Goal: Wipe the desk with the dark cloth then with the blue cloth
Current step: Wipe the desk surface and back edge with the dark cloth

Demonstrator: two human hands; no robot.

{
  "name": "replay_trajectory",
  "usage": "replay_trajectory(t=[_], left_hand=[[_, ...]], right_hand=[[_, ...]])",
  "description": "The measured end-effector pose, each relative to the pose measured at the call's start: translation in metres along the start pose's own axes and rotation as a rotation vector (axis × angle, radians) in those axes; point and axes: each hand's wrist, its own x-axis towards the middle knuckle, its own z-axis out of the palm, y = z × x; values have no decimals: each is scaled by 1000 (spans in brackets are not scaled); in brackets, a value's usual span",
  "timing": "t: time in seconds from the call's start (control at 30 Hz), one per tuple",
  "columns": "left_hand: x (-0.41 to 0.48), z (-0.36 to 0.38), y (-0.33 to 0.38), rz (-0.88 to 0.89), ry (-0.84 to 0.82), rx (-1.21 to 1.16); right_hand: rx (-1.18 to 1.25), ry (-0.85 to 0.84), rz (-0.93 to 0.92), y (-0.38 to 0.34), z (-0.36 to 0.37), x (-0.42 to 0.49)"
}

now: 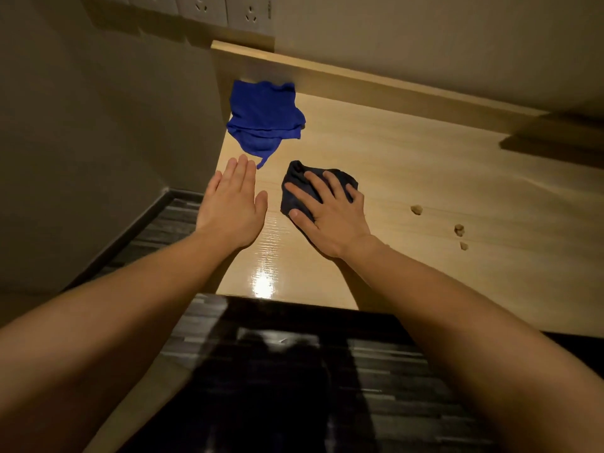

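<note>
The light wooden desk (425, 165) fills the middle of the head view. A dark cloth (295, 181) lies bunched on it, and my right hand (327, 212) presses flat on top of it with fingers spread. A crumpled blue cloth (263, 117) lies at the desk's far left corner, against the raised back edge. My left hand (232, 201) hovers flat and open over the desk's left edge, just below the blue cloth and apart from it, holding nothing.
Three small crumbs (416, 209) lie on the desk to the right of my right hand. A raised wooden back rail (359, 83) borders the desk. Wall sockets (225, 9) sit above. Dark striped floor (294, 371) lies below the front edge.
</note>
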Motion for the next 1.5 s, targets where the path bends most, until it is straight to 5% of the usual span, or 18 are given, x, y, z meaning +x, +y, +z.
replay_trajectory(t=[0.67, 0.83, 0.97, 1.2, 1.5], left_hand=[[-13, -11, 24, 133, 115, -200], [-8, -10, 60, 229, 71, -264], [8, 1, 82, 180, 15, -235], [9, 20, 92, 76, -5, -68], [10, 21, 97, 39, -1, 9]], right_hand=[[-29, 152, -239, -70, 28, -128], [110, 16, -399, -56, 4, -136], [327, 105, -239, -20, -31, -116], [188, 291, -18, 78, -77, -9], [-91, 89, -63, 168, -62, 119]])
